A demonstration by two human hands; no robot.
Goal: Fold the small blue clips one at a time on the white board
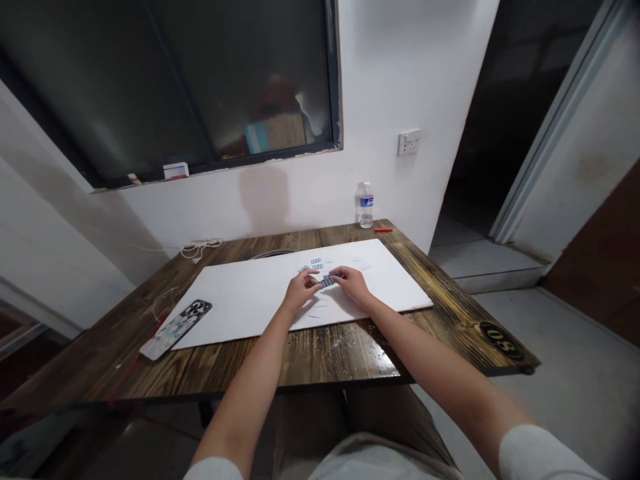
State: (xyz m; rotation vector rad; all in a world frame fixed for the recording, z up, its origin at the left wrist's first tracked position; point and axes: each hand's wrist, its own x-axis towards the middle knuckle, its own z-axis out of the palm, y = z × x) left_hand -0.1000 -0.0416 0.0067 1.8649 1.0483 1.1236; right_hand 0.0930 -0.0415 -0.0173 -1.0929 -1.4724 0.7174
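Observation:
Between my hands is a small blue-and-white patterned piece [327,282], too small in view to name its kind. My left hand [300,291] pinches its left end between thumb and fingers. At its right end my right hand [351,283] has thumb and fingertips closed on it. Both hands are over a white board [240,293]. Just beyond them lie similar blue-and-white pieces [317,264], one partly behind my left fingers. Thin dark slivers [316,307] rest on the board on the near side of my hands.
A phone in a patterned case [177,328] overlaps the board's left edge. At the back of the wooden table [320,353] stand a water bottle [367,205] and, beside it, a red stick-like object [383,230]. A white cable [199,249] is coiled at the back left.

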